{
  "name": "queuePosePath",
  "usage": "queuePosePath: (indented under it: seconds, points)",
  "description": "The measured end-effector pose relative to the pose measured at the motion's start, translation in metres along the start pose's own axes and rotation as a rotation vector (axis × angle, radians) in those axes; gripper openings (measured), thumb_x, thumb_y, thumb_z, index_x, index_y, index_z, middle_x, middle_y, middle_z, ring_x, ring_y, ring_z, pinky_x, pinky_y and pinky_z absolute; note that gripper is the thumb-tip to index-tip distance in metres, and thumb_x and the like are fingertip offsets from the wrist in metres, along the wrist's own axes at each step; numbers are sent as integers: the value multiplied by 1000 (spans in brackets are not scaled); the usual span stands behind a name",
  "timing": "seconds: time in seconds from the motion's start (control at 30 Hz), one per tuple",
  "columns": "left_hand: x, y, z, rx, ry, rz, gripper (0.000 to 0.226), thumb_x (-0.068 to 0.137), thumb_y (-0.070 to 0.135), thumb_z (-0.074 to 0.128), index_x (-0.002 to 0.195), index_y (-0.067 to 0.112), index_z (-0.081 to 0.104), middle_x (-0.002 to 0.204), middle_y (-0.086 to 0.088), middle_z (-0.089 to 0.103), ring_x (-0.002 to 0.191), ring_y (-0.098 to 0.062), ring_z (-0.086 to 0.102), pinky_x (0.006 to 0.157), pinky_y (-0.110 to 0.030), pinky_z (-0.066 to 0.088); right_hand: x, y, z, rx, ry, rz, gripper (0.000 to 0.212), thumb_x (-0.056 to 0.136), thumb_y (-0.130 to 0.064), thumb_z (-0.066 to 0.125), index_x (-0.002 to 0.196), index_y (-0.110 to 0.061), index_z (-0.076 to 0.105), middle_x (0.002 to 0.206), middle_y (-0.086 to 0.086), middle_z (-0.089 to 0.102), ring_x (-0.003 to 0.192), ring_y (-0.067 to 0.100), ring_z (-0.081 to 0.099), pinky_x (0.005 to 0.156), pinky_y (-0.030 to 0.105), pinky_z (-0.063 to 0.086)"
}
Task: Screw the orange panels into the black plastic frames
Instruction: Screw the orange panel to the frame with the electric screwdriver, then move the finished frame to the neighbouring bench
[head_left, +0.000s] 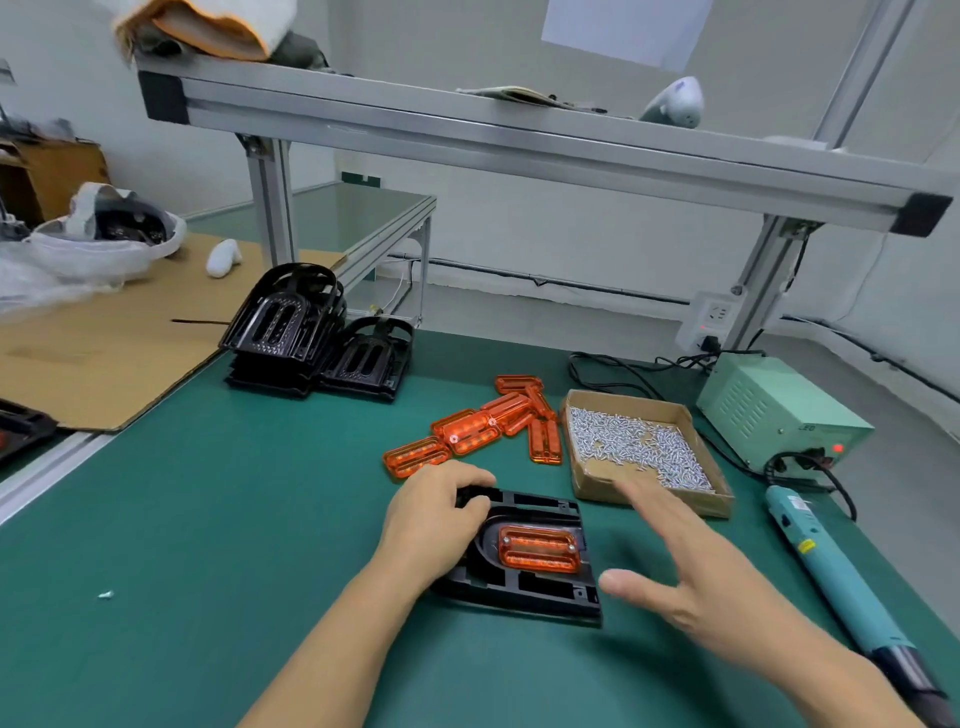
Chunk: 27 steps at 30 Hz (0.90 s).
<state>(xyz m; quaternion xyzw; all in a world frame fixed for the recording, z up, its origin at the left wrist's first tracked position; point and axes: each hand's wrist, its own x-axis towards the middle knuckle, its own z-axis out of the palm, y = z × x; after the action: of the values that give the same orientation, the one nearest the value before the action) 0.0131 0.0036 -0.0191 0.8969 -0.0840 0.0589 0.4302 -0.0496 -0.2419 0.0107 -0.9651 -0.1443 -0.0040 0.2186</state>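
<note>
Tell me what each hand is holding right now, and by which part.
The left hand grips the black frame by its far left corner. The right hand holds nothing; its fingers are spread above the mat, near the screw box.

Two bare forearms enter from the lower edge, each ending in a bare hand. No sleeve, cuff or glove covers either arm as far as the picture reaches; both are uncovered from wrist to the edge of view. The left grip shows no ring, watch or band at the wrist or on the knuckles that can be seen. The right grip is likewise unadorned: no ring on the visible fingers, no strap at the wrist. The right grip is somewhat blurred, so fine detail such as nails cannot be made out there.
</note>
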Motion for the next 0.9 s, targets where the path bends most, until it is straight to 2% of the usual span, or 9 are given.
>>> queuePosePath:
  seconds: [0.07, 0.13, 0.27, 0.4, 0.47, 0.53, 0.7, 0.8, 0.9]
  points:
    - [0, 0, -1, -7, 9, 12, 27, 88, 20, 60, 112, 29, 68, 118, 17, 63, 115, -4, 52, 102, -29, 40, 7, 0, 9, 37, -74, -19, 93, 63, -88, 48, 136, -56, 0, 142, -42, -2, 131, -27, -4, 104, -2, -1]
    - [-1, 0, -4, -22, 13, 28, 27, 88, 22, 61, 113, 30, 68, 119, 19, 62, 116, -1, 50, 100, -25, 38, 12, 0, 17, 85, -134, -6, 103, 57, -89, 55, 138, -57, 1, 144, -41, 1, 133, -26, -2, 106, 1, 3]
    - [-6, -7, -16, -181, -47, 28, 33, 85, 28, 68, 116, 35, 64, 118, 31, 54, 117, 9, 44, 93, -13, 29, 22, 0, 26, 164, -188, 15, 122, 54, -85, 64, 152, -40, 7, 157, -26, 8, 141, -12, 9, 116, 15, 13]
    - [-19, -31, -37, -258, -272, -18, 79, 68, 39, 83, 137, 39, 44, 141, 31, 36, 128, 17, 29, 100, -3, 20, 26, 1, 30, 198, -217, 11, 127, 51, -85, 66, 152, -41, 1, 157, -27, 1, 141, -13, 4, 114, 12, 10]
    - [-27, -42, -46, -169, -353, -52, 103, 54, 52, 83, 143, 44, 31, 148, 32, 23, 140, 8, 14, 114, -17, 13, 27, 4, 30, 216, -231, 11, 129, 51, -83, 69, 151, -43, -1, 157, -27, -2, 141, -14, 1, 113, 12, 8]
    - [-34, -46, -51, -88, -385, -85, 115, 47, 59, 79, 145, 49, 20, 150, 34, 14, 144, -4, -3, 119, -32, 4, 28, 6, 30, 228, -240, 15, 130, 50, -82, 71, 151, -43, -2, 157, -28, -3, 142, -13, 1, 114, 12, 8]
    - [-37, -41, -45, -9, -352, -88, 117, 52, 56, 80, 146, 49, 11, 152, 27, 14, 144, -13, -12, 117, -34, 0, 28, 7, 31, 273, -244, 4, 124, 49, -79, 74, 145, -52, 0, 155, -30, 7, 140, -12, 12, 113, 14, 16]
    - [-37, -40, -41, 22, -305, -87, 113, 60, 50, 82, 148, 46, 12, 154, 21, 16, 145, -16, -10, 118, -34, 0, 29, 7, 31, 281, -228, 4, 125, 48, -78, 76, 146, -52, 4, 155, -28, 13, 141, -9, 18, 117, 23, 21]
    - [-39, -40, -44, 21, -280, -96, 111, 61, 49, 82, 148, 46, 13, 151, 26, 19, 146, -19, -6, 117, -35, 3, 31, 5, 33, 289, -195, -21, 125, 49, -76, 78, 148, -50, 6, 154, -28, 18, 139, -9, 22, 118, 27, 24]
